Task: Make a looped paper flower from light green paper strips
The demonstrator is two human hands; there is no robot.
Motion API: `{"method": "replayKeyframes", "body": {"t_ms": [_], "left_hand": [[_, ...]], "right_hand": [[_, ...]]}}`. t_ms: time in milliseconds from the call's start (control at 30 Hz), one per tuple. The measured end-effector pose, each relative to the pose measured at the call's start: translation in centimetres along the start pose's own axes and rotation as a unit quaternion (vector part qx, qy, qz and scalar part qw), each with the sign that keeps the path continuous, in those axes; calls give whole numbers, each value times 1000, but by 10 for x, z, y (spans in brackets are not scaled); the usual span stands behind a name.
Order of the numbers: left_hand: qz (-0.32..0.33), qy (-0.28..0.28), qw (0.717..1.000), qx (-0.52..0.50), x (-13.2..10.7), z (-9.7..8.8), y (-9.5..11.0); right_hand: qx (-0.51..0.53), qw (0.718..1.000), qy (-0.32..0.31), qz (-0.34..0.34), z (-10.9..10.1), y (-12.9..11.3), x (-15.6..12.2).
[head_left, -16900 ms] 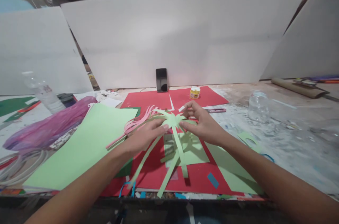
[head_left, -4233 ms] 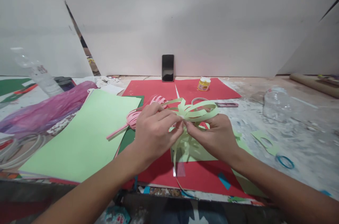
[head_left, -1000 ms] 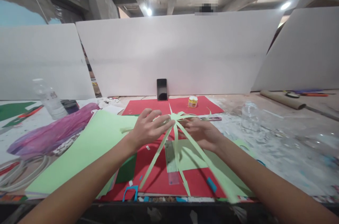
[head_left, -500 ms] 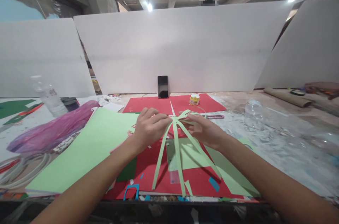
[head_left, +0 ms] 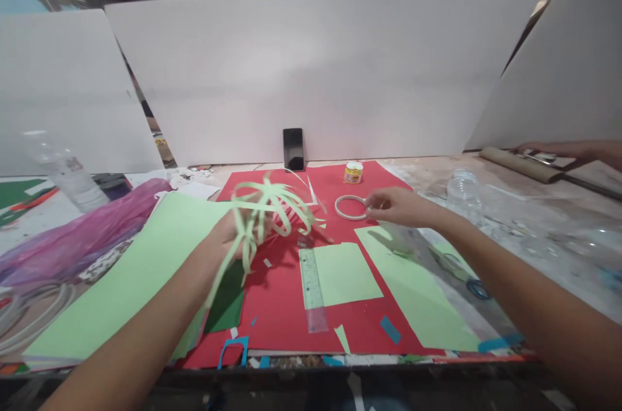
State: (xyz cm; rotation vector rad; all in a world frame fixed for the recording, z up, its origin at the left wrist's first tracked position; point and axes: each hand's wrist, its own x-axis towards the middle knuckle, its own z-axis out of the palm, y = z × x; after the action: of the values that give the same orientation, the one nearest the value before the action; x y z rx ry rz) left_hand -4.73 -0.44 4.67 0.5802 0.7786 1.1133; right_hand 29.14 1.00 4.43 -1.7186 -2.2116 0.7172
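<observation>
My left hand (head_left: 228, 233) is closed around a bundle of pale green paper strips (head_left: 272, 194), joined at one point and curling outward, with some hanging down. The strips are blurred and cover most of its fingers. My right hand (head_left: 396, 205) pinches the right side of a thin white ring (head_left: 350, 217), which looks like a narrow tape roll, over red paper (head_left: 272, 327). Below the hands, a clear ruler (head_left: 313, 288) lies along the left edge of a green paper piece (head_left: 347, 275).
Green sheets (head_left: 126, 255) and a pink plastic bag (head_left: 111, 220) are at left. A phone (head_left: 293, 149) leans against the white board (head_left: 311, 74); a small yellow jar (head_left: 354, 172) stands nearby. Clear bottles (head_left: 464, 190) lie right. Another person's hand (head_left: 578, 150) is near a cardboard tube (head_left: 519, 164).
My left hand has carried the strips left and lifted them. My right hand has let go of the strips, moved right and taken hold of the white ring. The view has tilted down.
</observation>
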Motion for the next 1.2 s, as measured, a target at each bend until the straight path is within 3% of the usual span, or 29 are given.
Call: {"method": "replayKeyframes", "body": {"t_ms": [100,167,300,367,433,500,600,733,833,967,1100,1200], "left_hand": [[48,-33,990,-131,-6,-5,11],[60,-3,982,-178,-3,-8,10],[-13,30,987,-154,8,-2,0],[-1,13,986,-164,10,8,5],[93,-9,978,-187,12,21,17],[168,5,973,-158,14,30,26],[125,60,989,-50,16,34,17],[116,44,987,103,10,24,-21],[152,25,965,214,2,21,-41],[223,-24,930,290,-4,24,-49],[284,-52,908,305,-11,28,-51],[282,-54,906,312,-15,30,-53]], "right_hand": [[-56,994,-97,-8,0,23,-12],[-90,986,-140,6,5,34,-23],[-114,986,-124,-16,12,36,-37],[-80,993,-85,-28,9,28,-38],[-28,999,-11,-33,2,14,-35],[39,995,85,-40,-3,-5,-31],[187,960,190,-88,-3,-36,-24],[297,911,209,-195,17,-76,-17],[254,907,234,-241,39,-92,-16],[146,896,318,-273,63,-95,-18],[48,854,394,-336,73,-93,-23],[7,831,413,-373,74,-96,-27]]}}
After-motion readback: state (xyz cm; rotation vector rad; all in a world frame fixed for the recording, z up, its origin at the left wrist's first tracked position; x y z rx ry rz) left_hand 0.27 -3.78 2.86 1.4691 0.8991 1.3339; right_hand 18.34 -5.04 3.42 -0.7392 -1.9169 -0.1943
